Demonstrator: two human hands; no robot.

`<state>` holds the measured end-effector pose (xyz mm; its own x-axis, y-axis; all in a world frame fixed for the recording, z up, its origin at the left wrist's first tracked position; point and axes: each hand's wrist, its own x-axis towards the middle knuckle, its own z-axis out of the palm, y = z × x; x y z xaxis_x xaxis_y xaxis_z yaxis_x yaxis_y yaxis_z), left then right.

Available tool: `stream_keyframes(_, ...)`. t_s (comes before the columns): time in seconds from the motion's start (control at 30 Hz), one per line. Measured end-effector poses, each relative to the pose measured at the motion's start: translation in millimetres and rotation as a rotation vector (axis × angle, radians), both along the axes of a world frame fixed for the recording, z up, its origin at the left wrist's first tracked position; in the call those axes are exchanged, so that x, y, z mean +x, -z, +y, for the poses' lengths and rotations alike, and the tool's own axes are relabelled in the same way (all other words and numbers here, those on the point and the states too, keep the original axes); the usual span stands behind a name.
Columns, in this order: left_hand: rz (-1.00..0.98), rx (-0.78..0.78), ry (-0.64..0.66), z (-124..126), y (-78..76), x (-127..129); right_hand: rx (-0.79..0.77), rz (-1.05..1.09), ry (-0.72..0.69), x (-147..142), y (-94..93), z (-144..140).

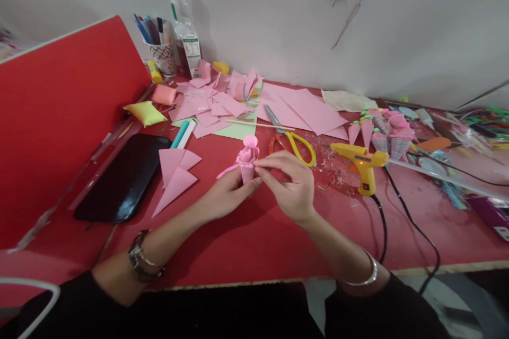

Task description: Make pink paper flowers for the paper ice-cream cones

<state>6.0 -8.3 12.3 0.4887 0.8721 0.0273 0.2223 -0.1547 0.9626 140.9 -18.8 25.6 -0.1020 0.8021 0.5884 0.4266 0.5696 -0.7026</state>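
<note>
A small pink paper ice cream cone with pink swirled topping and a round pink ball stands upright between my hands. My left hand is closed around the cone's lower part. A pink strip sticks out to the left of it. The fingertips of my right hand are pinched together at the cone's right rim; whatever they pinch is too small to make out. To the right lies a yellow hot glue gun with an orange light lit. Yellow-handled scissors lie just beyond my right hand.
Cut pink paper pieces lie beside a black phone on the left. Pink scraps and pink sheets cover the back. Several finished cones sit at the right. Glue gun cords hang over the table's front edge.
</note>
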Motion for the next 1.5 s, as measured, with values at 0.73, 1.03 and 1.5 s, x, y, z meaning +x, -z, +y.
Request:
stream_keyframes(0.73,-0.010,0.002,0.014,1,4.2,0,-0.025,-0.036,-0.005,-1,1.8,1)
stream_keyframes(1.03,-0.095,-0.109,0.002,3,1.6,-1,-0.078,0.075,-0.014,1,1.5,2)
stream_keyframes(1.5,-0.251,-0.248,-0.180,8,5.3,-2,-0.512,-0.327,-0.061,19,16.4,21)
